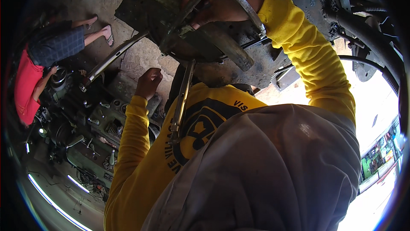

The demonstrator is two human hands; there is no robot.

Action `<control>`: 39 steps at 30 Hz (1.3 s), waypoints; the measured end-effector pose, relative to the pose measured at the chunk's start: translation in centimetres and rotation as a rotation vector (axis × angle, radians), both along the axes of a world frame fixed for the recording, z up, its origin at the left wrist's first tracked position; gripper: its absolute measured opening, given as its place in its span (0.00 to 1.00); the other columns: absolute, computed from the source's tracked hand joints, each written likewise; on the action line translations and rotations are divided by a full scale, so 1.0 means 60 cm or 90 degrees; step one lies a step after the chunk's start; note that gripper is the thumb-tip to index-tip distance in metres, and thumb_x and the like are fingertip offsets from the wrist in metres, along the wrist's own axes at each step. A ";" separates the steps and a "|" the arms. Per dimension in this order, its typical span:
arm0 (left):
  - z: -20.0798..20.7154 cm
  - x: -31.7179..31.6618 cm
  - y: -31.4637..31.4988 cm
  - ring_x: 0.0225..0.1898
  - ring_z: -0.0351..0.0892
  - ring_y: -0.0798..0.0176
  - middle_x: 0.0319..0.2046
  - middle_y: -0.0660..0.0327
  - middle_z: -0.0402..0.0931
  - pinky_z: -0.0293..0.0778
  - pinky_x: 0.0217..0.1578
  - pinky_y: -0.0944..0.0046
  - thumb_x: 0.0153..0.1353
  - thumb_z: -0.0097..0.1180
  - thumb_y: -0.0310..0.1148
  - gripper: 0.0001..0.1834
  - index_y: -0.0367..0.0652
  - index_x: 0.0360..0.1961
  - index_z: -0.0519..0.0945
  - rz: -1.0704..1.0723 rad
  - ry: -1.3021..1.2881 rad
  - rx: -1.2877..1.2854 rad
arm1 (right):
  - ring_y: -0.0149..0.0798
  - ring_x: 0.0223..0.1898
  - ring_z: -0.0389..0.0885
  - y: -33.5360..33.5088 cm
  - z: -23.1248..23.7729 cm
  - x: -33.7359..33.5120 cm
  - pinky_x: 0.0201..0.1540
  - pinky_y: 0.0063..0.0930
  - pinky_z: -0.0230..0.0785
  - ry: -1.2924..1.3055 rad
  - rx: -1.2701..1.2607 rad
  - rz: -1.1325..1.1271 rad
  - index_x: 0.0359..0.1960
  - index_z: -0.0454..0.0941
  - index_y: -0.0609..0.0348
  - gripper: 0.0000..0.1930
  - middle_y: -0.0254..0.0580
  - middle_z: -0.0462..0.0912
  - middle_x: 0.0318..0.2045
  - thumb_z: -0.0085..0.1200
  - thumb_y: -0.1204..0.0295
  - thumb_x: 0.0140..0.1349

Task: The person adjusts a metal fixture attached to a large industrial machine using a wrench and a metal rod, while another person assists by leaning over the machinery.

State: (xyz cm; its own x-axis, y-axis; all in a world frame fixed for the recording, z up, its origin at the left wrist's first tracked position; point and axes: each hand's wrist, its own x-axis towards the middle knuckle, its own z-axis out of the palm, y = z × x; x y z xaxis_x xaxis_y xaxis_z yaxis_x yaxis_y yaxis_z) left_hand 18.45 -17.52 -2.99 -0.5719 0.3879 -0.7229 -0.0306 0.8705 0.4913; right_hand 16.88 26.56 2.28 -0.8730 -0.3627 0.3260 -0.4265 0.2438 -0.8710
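Note:
My right hand [224,4] reaches in from the upper right, in a yellow sleeve, among the bars of a dark metal frame [188,15]. Its fingers are bent around a part in the shadow there, which I cannot make out. A curved metal bar [245,7] crosses in front of this hand, and a thick worn metal bar [228,47] juts out below it. Lower left, my left hand [149,82] hovers apart from the frame, its fingers curled in and nothing visible in them. Two long metal arms stick out from the frame, one to the left [115,58], one toward my chest [183,100].
A person in a red shirt [26,86] stands at the far left. Beside them is a grey-green machine [100,120] with levers and knobs. Thick dark tubes [361,28] and hoses curve along the upper right. Bare concrete floor [147,62] shows behind my left hand.

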 end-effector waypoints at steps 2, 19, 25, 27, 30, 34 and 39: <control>-0.005 0.003 -0.005 0.48 0.83 0.55 0.43 0.53 0.83 0.76 0.52 0.59 0.64 0.59 0.35 0.17 0.39 0.50 0.78 -0.005 -0.007 -0.008 | 0.48 0.49 0.80 -0.003 -0.002 -0.001 0.57 0.38 0.69 0.004 0.003 0.002 0.50 0.79 0.59 0.20 0.51 0.82 0.47 0.67 0.65 0.58; -0.042 0.023 -0.041 0.51 0.81 0.57 0.45 0.52 0.82 0.73 0.56 0.59 0.64 0.58 0.34 0.18 0.36 0.52 0.76 0.055 -0.080 -0.034 | 0.49 0.48 0.80 0.004 0.007 0.000 0.58 0.38 0.69 0.016 0.019 0.001 0.49 0.79 0.59 0.18 0.51 0.82 0.47 0.64 0.66 0.59; -0.055 0.052 -0.046 0.49 0.82 0.57 0.44 0.52 0.83 0.75 0.53 0.59 0.63 0.59 0.36 0.18 0.38 0.50 0.78 0.047 -0.076 -0.040 | 0.50 0.48 0.80 0.001 0.008 -0.004 0.58 0.37 0.69 0.028 0.025 -0.003 0.49 0.80 0.60 0.18 0.51 0.82 0.47 0.64 0.66 0.59; -0.052 0.052 -0.038 0.50 0.81 0.57 0.47 0.51 0.82 0.74 0.54 0.59 0.65 0.57 0.35 0.18 0.37 0.52 0.77 0.041 -0.095 -0.054 | 0.50 0.48 0.80 0.007 0.012 0.002 0.58 0.37 0.69 0.029 0.029 -0.008 0.49 0.80 0.60 0.18 0.51 0.82 0.47 0.63 0.66 0.59; -0.052 0.052 -0.039 0.52 0.80 0.57 0.48 0.50 0.81 0.73 0.55 0.60 0.67 0.54 0.33 0.17 0.36 0.54 0.75 0.040 -0.120 -0.070 | 0.50 0.48 0.80 0.008 0.013 0.000 0.58 0.37 0.69 0.032 0.033 -0.013 0.49 0.80 0.60 0.17 0.51 0.82 0.46 0.63 0.66 0.60; -0.065 0.053 -0.056 0.51 0.80 0.58 0.46 0.52 0.81 0.72 0.55 0.60 0.66 0.54 0.33 0.17 0.36 0.53 0.75 0.064 -0.118 -0.061 | 0.50 0.48 0.80 0.006 0.012 -0.006 0.58 0.37 0.69 0.040 0.036 -0.015 0.48 0.80 0.60 0.17 0.51 0.82 0.46 0.62 0.66 0.60; -0.062 0.048 -0.049 0.50 0.80 0.60 0.45 0.53 0.81 0.72 0.55 0.61 0.65 0.55 0.33 0.17 0.35 0.52 0.75 0.077 -0.126 -0.047 | 0.51 0.48 0.80 0.012 0.019 -0.001 0.58 0.37 0.69 0.044 0.043 -0.019 0.48 0.80 0.60 0.17 0.51 0.82 0.46 0.62 0.66 0.60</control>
State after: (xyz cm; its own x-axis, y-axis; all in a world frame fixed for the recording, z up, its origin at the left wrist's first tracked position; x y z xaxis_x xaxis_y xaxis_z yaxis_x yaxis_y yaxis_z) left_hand 21.30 -20.46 -6.74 -0.4561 0.2675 -0.8488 -0.2261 0.8876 0.4012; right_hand 16.80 27.25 3.43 -0.8600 -0.3600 0.3616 -0.4767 0.3144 -0.8209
